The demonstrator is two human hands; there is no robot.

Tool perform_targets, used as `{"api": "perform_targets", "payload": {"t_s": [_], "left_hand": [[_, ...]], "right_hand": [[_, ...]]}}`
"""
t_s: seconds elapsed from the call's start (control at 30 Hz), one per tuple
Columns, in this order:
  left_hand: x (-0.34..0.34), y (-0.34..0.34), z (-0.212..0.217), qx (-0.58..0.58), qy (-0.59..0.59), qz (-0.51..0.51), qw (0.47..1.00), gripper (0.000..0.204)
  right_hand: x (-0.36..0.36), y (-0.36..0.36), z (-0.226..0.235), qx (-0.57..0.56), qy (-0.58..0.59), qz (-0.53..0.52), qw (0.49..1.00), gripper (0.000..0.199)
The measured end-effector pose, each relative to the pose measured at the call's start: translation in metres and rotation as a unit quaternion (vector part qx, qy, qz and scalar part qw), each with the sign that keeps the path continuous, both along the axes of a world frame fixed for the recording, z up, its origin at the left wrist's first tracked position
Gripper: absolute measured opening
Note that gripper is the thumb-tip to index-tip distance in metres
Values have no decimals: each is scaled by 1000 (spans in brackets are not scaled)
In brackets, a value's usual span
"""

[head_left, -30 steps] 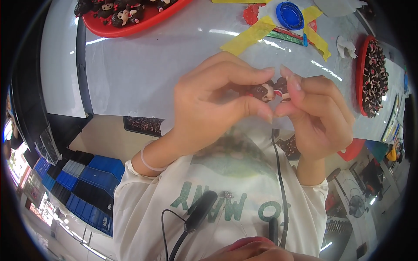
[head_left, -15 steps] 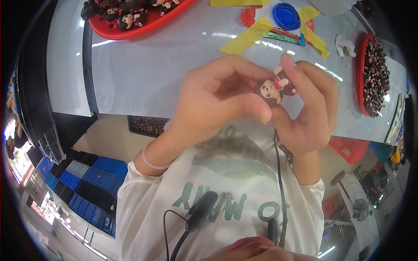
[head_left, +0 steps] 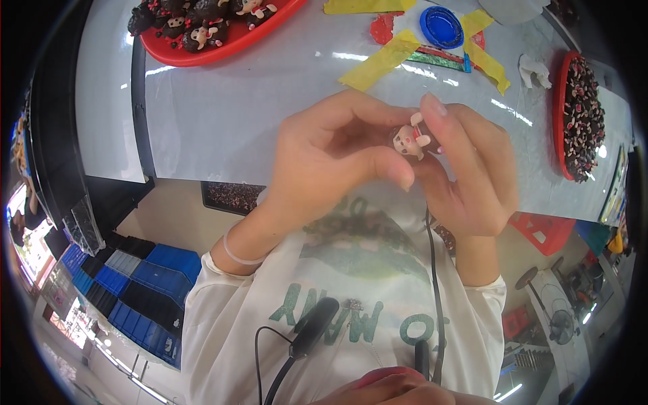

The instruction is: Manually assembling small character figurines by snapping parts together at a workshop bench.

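Note:
A small doll figurine [head_left: 407,142] with a pale face, brown hair and a bit of red at its chest is held between my two hands over the near part of the table. My left hand [head_left: 324,145] is curled round its head side, index finger behind and thumb in front. My right hand [head_left: 476,158] grips the body side with bent fingers and thumb. Fingers cover part of the figurine's dark back and lower end.
A red tray [head_left: 202,59] heaped with similar dark figurines stands at the far left. Another red tray [head_left: 559,128], full of small dark, pink and cream pieces, is at the right. Beyond my hands are a blue round lid [head_left: 442,27], yellow tape strips [head_left: 381,61] and crumpled white tissue [head_left: 534,71].
Both hands have shifted slightly left with the figurine. It has turned a little between the fingers and sits deeper in the left hand's grasp.

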State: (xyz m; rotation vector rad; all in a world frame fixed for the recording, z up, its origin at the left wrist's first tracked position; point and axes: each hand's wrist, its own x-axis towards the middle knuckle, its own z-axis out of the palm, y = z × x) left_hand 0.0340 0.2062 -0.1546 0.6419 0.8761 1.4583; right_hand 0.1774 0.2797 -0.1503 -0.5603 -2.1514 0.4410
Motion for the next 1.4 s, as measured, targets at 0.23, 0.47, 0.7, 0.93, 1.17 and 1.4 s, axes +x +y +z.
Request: {"api": "perform_targets", "payload": {"t_s": [0.23, 0.47, 0.7, 0.93, 1.17, 1.4], "left_hand": [[-4, 6, 2, -9, 2, -49, 999, 36], [-12, 9, 9, 33, 78, 9, 996, 52], [-66, 16, 22, 179, 446, 29, 877, 47], [-127, 52, 29, 309, 829, 110, 454, 36], [-142, 81, 44, 244, 808, 97, 528, 26], [-122, 88, 35, 183, 810, 158, 535, 28]], "right_hand": [[4, -4, 6, 35, -40, 4, 999, 41], [22, 1, 5, -55, -32, -23, 998, 42], [27, 0, 7, -101, -64, -16, 993, 42], [23, -3, 8, -109, -55, -15, 992, 38], [21, -1, 6, -93, -61, -11, 994, 36], [29, 0, 8, -100, -71, -11, 992, 36]]}}
